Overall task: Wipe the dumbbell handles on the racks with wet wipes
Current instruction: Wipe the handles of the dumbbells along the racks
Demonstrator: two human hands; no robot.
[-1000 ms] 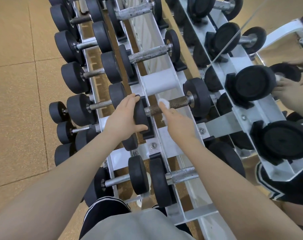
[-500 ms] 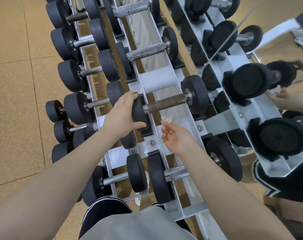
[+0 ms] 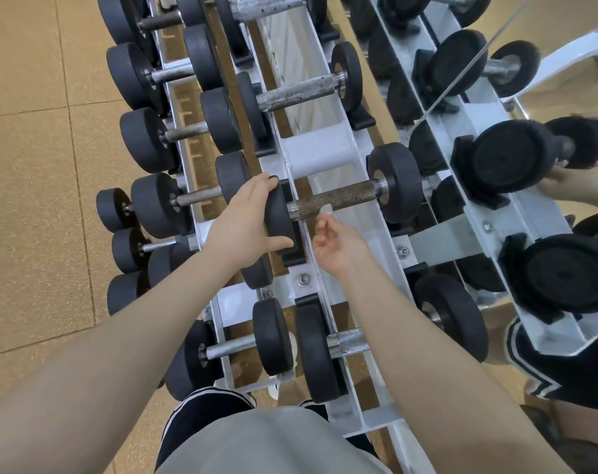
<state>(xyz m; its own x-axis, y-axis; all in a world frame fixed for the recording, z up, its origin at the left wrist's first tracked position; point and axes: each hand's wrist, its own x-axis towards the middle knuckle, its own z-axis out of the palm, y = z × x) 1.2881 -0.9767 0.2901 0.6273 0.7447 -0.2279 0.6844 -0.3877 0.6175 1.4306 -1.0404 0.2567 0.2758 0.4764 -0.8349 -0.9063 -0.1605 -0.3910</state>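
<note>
White rack (image 3: 319, 155) — left hand (image 3: 241, 227) grips dumbbell (image 3: 338, 198) end plate; right hand (image 3: 338, 246) pinches wet wipe (image 3: 326, 211) touching handle, at its 12 o'clock.

a gym: racked dumbbells (image 3: 345, 196), wall mirror (image 3: 547, 80).

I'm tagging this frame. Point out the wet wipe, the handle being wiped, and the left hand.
wet wipe (image 3: 326, 211), head view, its white fold.
dumbbell handle (image 3: 345, 196), head view, knurled middle.
left hand (image 3: 244, 222), head view, its back.
</note>
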